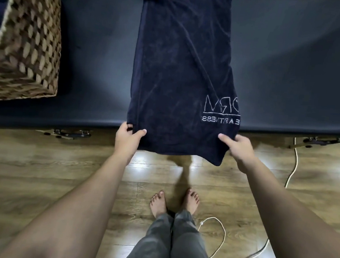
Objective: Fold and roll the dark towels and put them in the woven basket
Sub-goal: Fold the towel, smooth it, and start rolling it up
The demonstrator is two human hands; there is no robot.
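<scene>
Across the dark padded table [292, 78] in front of me lies a long navy terry-cloth towel [178, 68], folded into a narrow strip that runs from the far edge of the table straight toward me. Its near end hangs over the table's front edge, above the wooden plank floor [39, 158]. The cloth is deep blue with a soft, slightly mottled nap, and shallow creases run along its length. Near the lower right corner there is white outlined lettering [221, 112], which reads backwards from where I stand, with a thin white line under the large letters and a smaller row of letters beneath it. The bottom hem sags unevenly, with the right corner drooping lower than the left.

My left hand [126, 137] pinches the near left corner of the towel, thumb on top and fingers curled around the edge. My right hand [238, 148] grips the near right side, thumb lying over the cloth and the fingers tucked under it.

At the left end of the table stands a square woven basket [26, 40] in a brown and tan checker pattern, well apart from the towel. My bare feet [174, 201] and grey trousers [173, 246] show below, and a white cord [254, 253] trails over the floor to my right.
</scene>
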